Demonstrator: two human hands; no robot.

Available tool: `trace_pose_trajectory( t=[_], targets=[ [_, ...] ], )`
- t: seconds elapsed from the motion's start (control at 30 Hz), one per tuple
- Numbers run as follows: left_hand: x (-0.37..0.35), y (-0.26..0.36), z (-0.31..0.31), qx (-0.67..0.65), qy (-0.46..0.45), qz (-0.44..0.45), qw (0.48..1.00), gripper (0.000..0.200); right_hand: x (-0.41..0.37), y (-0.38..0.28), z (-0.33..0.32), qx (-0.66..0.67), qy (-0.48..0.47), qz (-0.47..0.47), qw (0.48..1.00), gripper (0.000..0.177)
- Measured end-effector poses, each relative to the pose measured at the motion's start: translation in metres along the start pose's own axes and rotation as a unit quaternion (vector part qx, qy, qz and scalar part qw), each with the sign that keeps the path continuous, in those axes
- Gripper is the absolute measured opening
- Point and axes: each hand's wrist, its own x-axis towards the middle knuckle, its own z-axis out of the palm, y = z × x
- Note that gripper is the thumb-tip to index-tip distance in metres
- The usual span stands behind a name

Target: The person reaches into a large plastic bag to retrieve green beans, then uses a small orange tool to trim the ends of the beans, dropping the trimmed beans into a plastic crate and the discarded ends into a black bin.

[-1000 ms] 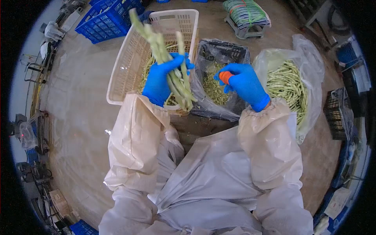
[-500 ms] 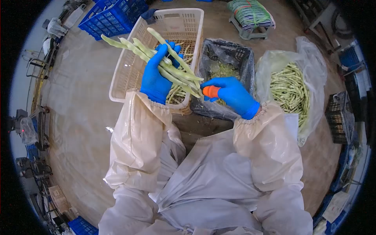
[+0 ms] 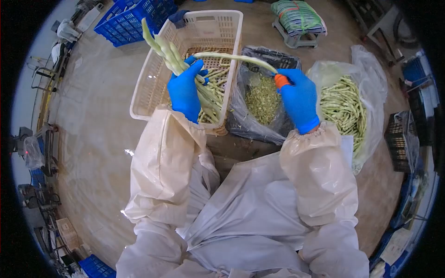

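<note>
My gloved left hand (image 3: 184, 95) is closed around a bunch of long, flat green beans (image 3: 168, 52), above a cream plastic crate (image 3: 140, 95). A single bean (image 3: 236, 57) stretches from near my left fingers across to my right hand (image 3: 299, 102). The right fingers pinch its far end, beside an orange cap-like piece (image 3: 281, 81) at the thumb. Whether that piece has a blade cannot be seen. More beans (image 3: 218, 85) lie in the crate. Below my right hand, trimmed bean scraps (image 3: 262, 99) fill part of a dark crate lined with clear plastic (image 3: 237, 109).
To the right stands an open clear plastic bag (image 3: 375, 92) full of green beans (image 3: 344, 104). Blue crates (image 3: 134, 23) sit at the far left. A filled sack (image 3: 299, 17) rests on a small stool (image 3: 296, 41) at the back. A black crate (image 3: 402, 143) is farther right.
My right hand has moved right and up, drawing one bean out from the bunch. My left hand's bunch now points more upward. The scraps in the dark crate are more exposed.
</note>
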Motion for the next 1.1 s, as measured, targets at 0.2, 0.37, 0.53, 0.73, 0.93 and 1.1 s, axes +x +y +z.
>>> trace_pose_trajectory(
  t=[0.2,0.37,0.53,0.73,0.93,1.1],
  targets=[
    [-0.015,-0.012,0.018,0.200,-0.107,0.198,0.954,0.032,-0.007,-0.005,-0.002,-0.129,-0.024,-0.149,0.980,0.011],
    [-0.047,-0.021,0.030,0.414,-0.243,0.188,0.857,0.025,-0.022,-0.024,0.008,-0.091,-0.076,-0.193,0.974,0.011],
    [-0.043,-0.021,0.030,0.293,-0.253,0.193,0.902,0.020,-0.017,-0.027,0.008,0.192,-0.147,0.021,0.970,0.019],
    [-0.040,0.011,0.029,0.075,-0.223,0.035,0.971,0.023,-0.010,-0.032,-0.003,0.378,-0.191,0.178,0.888,0.021],
    [0.034,0.042,-0.043,-0.164,-0.068,0.032,0.984,0.024,0.012,-0.004,-0.024,0.269,-0.062,0.152,0.949,0.029],
    [0.037,0.043,-0.055,-0.144,0.008,0.027,0.989,0.022,0.016,0.010,-0.021,-0.042,0.066,0.012,0.997,0.039]
  ],
)
